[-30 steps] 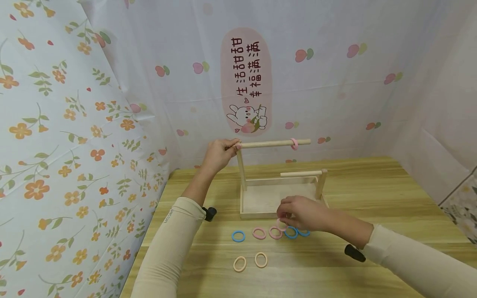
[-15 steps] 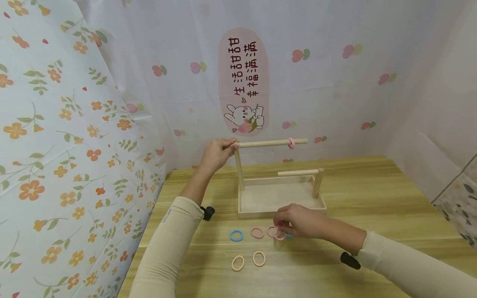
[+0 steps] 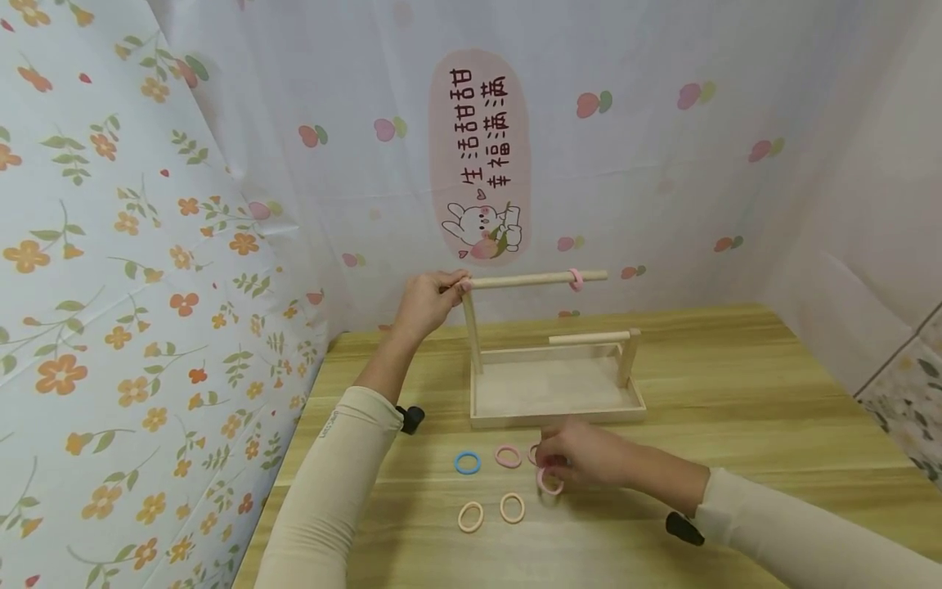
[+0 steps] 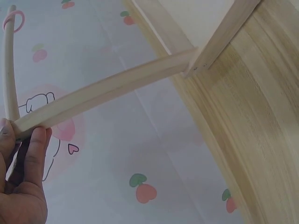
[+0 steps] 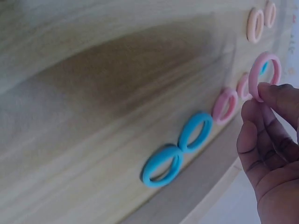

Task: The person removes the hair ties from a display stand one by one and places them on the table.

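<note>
My left hand (image 3: 427, 304) pinches the top of the tall post (image 4: 105, 91) on a wooden stand, where the upper rod (image 3: 515, 281) joins it. A pink ring (image 3: 576, 282) hangs around that rod near its free end. Between thumb and fingers, my right hand (image 3: 589, 454) holds another pink ring (image 5: 253, 79), raised off the table in front of the stand's tray (image 3: 557, 421). Below that hand in the right wrist view lie two touching blue rings (image 5: 184, 133) and a pink ring (image 5: 218, 109); the head view mostly hides them behind the hand.
The stand's shorter post (image 3: 629, 360) carries a lower rod (image 3: 589, 338). Left of my right hand lie a blue ring (image 3: 467, 473), a pink ring (image 3: 508, 466) and two peach rings (image 3: 461, 519) on the wooden table (image 3: 721, 393). A patterned cloth (image 3: 331, 213) hangs behind.
My right hand has moved slightly left and nearer to me with the pink ring, away from the row of rings. My left hand keeps its grip on the post top.
</note>
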Demonstrator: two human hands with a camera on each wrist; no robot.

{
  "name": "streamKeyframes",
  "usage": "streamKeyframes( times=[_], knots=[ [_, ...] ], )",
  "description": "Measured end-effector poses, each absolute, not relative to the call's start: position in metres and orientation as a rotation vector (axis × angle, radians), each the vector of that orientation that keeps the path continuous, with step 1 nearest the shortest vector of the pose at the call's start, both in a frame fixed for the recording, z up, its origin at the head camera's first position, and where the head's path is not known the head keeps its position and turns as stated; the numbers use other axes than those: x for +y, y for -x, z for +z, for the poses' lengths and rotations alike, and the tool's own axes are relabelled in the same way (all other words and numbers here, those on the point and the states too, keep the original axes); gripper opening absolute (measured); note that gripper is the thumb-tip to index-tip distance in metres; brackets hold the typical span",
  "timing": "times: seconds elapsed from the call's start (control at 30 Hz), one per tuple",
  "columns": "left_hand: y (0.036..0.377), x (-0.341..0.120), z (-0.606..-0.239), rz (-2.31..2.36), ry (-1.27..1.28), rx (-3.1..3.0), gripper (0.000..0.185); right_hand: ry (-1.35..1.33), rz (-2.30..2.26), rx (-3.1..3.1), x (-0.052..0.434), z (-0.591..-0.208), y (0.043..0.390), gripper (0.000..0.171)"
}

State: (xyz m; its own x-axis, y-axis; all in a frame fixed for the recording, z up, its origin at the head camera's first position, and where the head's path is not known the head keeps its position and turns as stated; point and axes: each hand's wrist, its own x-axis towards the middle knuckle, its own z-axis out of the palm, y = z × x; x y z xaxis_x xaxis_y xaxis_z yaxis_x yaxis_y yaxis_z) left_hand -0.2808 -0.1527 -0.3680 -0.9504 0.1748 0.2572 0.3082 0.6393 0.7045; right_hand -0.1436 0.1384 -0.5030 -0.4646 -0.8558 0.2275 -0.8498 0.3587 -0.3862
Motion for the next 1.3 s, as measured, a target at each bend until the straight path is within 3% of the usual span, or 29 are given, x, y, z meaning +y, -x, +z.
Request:
streamKeyframes(
  times=[1.3],
  knots=[
    [0.284,-0.153,-0.368,-1.255,0.398,-2.676,0.036,1.692,-0.506,2.563,0.128,-0.525,0.14,0.011]
  ],
)
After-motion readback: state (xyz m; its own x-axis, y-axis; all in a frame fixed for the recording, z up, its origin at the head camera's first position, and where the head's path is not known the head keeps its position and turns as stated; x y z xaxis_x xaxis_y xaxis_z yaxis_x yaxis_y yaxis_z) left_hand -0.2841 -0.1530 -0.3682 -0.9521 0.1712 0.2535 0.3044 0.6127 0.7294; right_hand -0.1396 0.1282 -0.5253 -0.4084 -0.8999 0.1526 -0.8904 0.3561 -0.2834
